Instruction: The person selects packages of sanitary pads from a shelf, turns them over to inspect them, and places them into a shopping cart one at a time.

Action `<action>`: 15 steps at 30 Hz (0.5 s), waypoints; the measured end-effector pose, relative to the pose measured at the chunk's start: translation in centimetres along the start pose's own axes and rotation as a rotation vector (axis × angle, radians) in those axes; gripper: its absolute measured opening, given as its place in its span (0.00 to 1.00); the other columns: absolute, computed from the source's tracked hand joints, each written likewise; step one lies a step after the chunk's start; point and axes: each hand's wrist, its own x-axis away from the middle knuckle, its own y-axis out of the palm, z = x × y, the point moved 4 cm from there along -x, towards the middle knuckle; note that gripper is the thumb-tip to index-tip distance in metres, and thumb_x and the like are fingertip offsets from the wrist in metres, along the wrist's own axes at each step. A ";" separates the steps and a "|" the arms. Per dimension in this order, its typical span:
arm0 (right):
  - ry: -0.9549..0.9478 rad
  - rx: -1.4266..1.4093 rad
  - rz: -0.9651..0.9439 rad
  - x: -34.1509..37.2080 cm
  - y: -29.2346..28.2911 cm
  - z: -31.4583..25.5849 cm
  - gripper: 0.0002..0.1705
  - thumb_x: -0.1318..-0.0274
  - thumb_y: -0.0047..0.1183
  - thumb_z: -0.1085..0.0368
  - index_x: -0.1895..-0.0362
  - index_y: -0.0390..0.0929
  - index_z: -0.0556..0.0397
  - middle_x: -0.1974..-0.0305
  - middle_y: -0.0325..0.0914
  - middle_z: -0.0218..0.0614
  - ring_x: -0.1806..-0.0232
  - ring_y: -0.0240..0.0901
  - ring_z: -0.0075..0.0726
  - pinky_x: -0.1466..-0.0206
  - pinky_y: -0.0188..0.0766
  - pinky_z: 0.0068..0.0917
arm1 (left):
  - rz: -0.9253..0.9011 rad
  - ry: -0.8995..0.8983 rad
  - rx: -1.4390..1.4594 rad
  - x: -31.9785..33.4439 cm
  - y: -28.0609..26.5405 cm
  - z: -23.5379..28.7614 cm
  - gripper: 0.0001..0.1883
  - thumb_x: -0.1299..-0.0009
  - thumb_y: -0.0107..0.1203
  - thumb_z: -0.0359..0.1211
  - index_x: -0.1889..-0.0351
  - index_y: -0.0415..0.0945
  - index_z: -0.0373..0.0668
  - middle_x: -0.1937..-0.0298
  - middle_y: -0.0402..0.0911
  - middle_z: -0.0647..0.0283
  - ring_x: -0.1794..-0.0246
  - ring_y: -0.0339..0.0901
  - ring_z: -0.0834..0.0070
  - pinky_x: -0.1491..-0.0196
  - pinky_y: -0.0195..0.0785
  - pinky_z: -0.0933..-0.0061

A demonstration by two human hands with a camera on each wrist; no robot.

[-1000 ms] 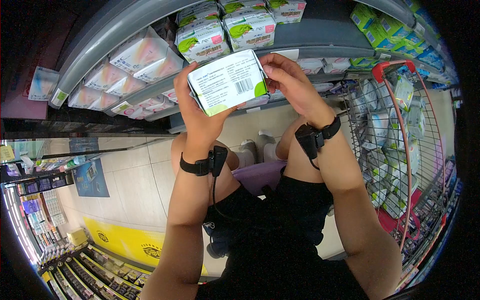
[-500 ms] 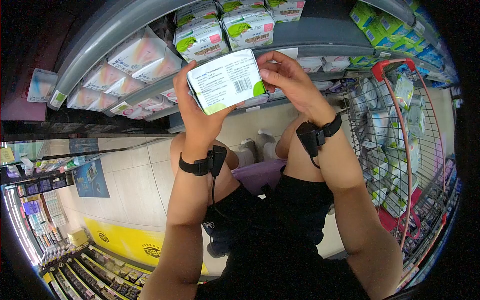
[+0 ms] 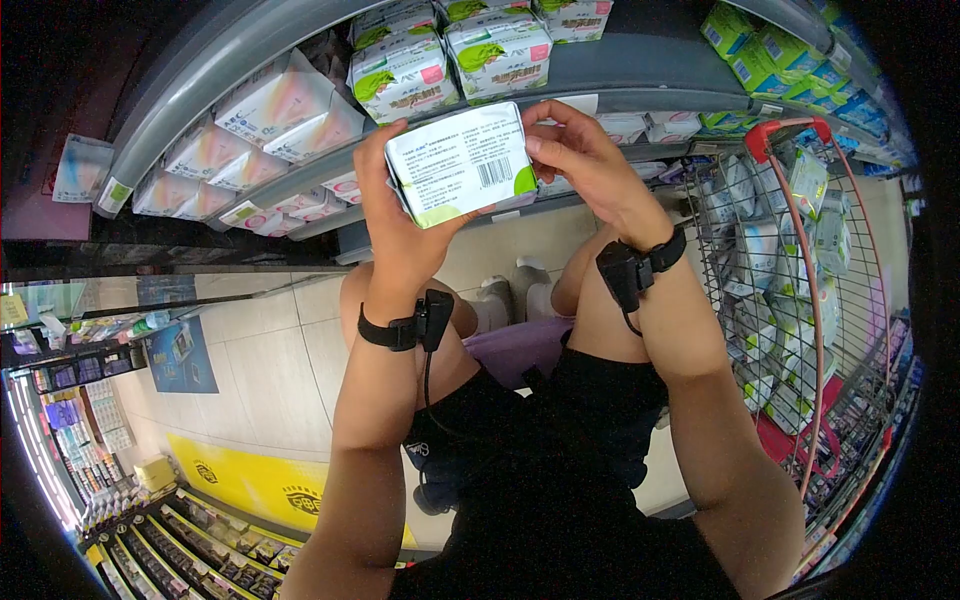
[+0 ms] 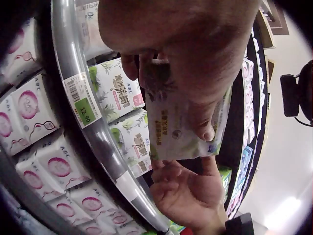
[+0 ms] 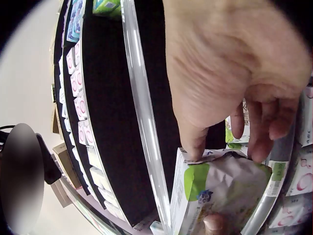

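A white-and-green pack of sanitary pads [image 3: 450, 175] is held up in front of the shelf, its side with small print and a barcode facing the head camera. My left hand [image 3: 402, 235] grips its left end, thumb along the lower edge and fingers behind. At the other end, my right hand [image 3: 590, 170] pinches the pack by its corner. In the right wrist view, that thumb and fingertips press the end edge of the pack [image 5: 234, 181], with a left fingertip lower on its face. The left wrist view shows the wrapper [image 4: 183, 139] between both hands.
Matching green-and-white packs [image 3: 497, 65] stand on the shelf ahead, with white pastel packs [image 3: 275, 110] to their left. A wire shopping cart [image 3: 820, 135] loaded with packs stands on the right. A shelf rail carries a price tag [image 4: 82, 105].
The pack and both hands have shifted slightly left, then back to the right. Both hands keep their hold, and the printed side still faces the head camera.
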 end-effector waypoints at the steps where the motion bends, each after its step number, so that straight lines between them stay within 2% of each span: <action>1: -0.002 0.004 -0.001 0.0 0.0 -0.1 0.16 0.36 0.64 0.57 0.50 0.77 0.49 0.66 0.80 0.27 0.66 0.74 0.21 0.64 0.67 0.20 | 0.001 -0.003 0.004 0.0 0.0 0.0 0.60 0.56 0.83 0.26 0.27 0.52 0.42 0.37 0.69 0.56 0.35 0.71 0.65 0.35 0.70 0.64; 4: -0.013 0.006 -0.012 0.0 0.1 -0.1 0.17 0.36 0.64 0.57 0.49 0.77 0.50 0.61 0.81 0.29 0.63 0.75 0.22 0.61 0.70 0.21 | 0.032 -0.043 0.074 0.1 0.1 -0.3 0.58 0.56 0.83 0.29 0.28 0.55 0.40 0.37 0.69 0.56 0.36 0.71 0.65 0.35 0.68 0.64; 6: -0.038 -0.002 -0.002 0.1 0.4 -0.3 0.18 0.35 0.63 0.57 0.47 0.77 0.51 0.55 0.80 0.32 0.59 0.75 0.24 0.58 0.72 0.23 | 0.085 -0.080 0.152 0.1 0.2 -0.3 0.56 0.57 0.85 0.36 0.31 0.60 0.39 0.38 0.68 0.56 0.36 0.70 0.64 0.35 0.65 0.64; 11: -0.167 -0.017 0.019 0.4 1.8 -1.1 0.25 0.34 0.62 0.55 0.38 0.74 0.53 0.43 0.77 0.36 0.52 0.74 0.25 0.53 0.75 0.25 | 0.045 -0.133 0.283 0.3 0.6 -0.1 0.58 0.54 0.84 0.38 0.29 0.54 0.38 0.35 0.68 0.56 0.35 0.71 0.66 0.36 0.69 0.66; 15: -0.253 0.219 -0.048 0.0 0.8 -0.3 0.28 0.32 0.61 0.55 0.34 0.72 0.53 0.45 0.77 0.35 0.51 0.72 0.23 0.54 0.74 0.23 | -0.028 -0.206 0.393 0.4 1.2 -0.5 0.57 0.50 0.82 0.42 0.28 0.52 0.38 0.35 0.72 0.56 0.36 0.73 0.68 0.36 0.69 0.66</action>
